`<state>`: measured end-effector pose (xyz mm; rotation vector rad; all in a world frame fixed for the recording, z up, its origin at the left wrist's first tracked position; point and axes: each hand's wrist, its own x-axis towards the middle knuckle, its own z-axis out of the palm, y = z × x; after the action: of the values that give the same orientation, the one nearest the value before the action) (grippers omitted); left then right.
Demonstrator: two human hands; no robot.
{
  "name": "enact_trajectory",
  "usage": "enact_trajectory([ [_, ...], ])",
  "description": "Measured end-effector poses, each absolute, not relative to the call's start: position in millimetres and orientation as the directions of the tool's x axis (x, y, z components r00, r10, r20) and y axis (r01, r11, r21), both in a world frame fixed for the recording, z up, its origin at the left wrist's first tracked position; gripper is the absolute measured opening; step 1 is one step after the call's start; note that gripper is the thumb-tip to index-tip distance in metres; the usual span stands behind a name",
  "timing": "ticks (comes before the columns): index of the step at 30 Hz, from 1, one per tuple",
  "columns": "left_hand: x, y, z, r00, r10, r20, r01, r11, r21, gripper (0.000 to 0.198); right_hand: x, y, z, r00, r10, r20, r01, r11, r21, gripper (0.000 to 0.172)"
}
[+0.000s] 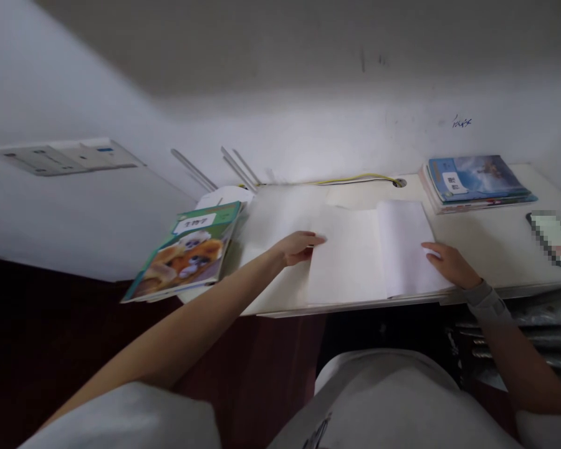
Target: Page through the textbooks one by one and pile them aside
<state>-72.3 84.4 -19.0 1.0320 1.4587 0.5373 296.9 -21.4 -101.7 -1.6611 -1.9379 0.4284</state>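
Observation:
White paper [350, 255] lies at the table's front edge, with a vertical line dividing a wider left part from a brighter right part [409, 249]. Whether it is a folded sheet or an open booklet, I cannot tell. My left hand [303, 246] pinches its left edge between thumb and fingers. At the right edge, my right hand [451, 265], with a grey band on the wrist, is closed on the paper too. Another pale sheet [280, 215] seems to lie behind my left hand, its outline faint against the white table [477, 249].
A green-topped stack of books [187, 249] overhangs the table's left end, before a white device with upright antennas [224, 194]. Back right lies a blue-topped book stack [479, 181]; a phone [556, 237] is at far right. Yellow and black cables [355, 178] run along the wall.

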Motion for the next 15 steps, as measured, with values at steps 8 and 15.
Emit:
enact_trajectory([
  [8, -25.9, 80.3, 56.4, 0.209, 0.947, -0.243, 0.512, 0.106, 0.853, 0.011, 308.0, -24.7, -85.5, -0.020, 0.990, 0.142, 0.771, 0.105, -0.627, 0.037],
  [15, 66.7, 75.6, 63.9, 0.329, 0.941, -0.076, 0.403, -0.067, 0.913, 0.024, 306.3, -27.2, -71.7, 0.067, 0.994, 0.090, 0.667, 0.023, -0.744, 0.033],
])
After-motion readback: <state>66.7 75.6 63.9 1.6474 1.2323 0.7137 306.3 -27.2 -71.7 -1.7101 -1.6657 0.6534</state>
